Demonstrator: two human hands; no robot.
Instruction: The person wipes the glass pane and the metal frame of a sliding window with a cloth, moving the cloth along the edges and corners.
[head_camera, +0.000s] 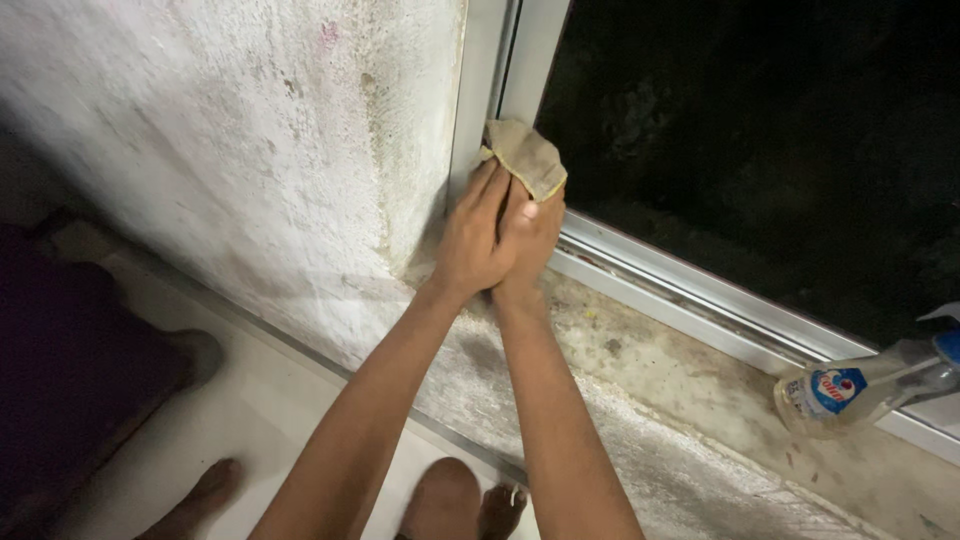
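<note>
Both my hands press a crumpled beige cloth (527, 155) against the lower corner of a grey metal window frame (520, 60). My right hand (530, 240) grips the cloth with thumb on top. Over it lies my left hand (472, 240), fingers stretched toward the cloth and frame. The dark window pane (760, 130) is to the right.
A clear spray bottle (860, 385) with a blue and red label lies on its side on the dirty concrete sill (650, 370) at the right. A stained white wall (250, 140) fills the left. My bare feet (500, 510) stand on the pale floor below; a dark piece of furniture (70, 370) is at left.
</note>
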